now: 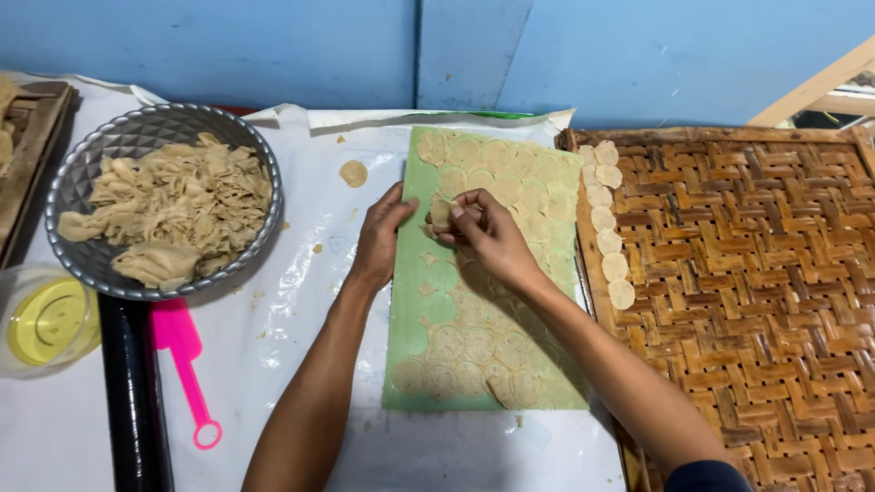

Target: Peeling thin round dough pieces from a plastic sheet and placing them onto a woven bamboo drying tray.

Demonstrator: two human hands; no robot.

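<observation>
- Right now the right hand (488, 232) pinches 1 round dough disc (441, 213) between its fingertips, just above the green mat (415, 301).
- Beside it, the left hand (381, 239) lies flat and open on the mat's left edge.
- More cut discs cover the mat; 7 lie in a row (608, 221) on the woven tray (747, 301).
- Dough scraps fill the metal bowl (91, 260).

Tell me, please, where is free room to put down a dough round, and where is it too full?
Most of the woven tray is bare, right of the row of dough rounds along its left edge. The white sheet between the metal bowl and the green mat is mostly bare too. The mat is crowded, with both hands over it.
</observation>
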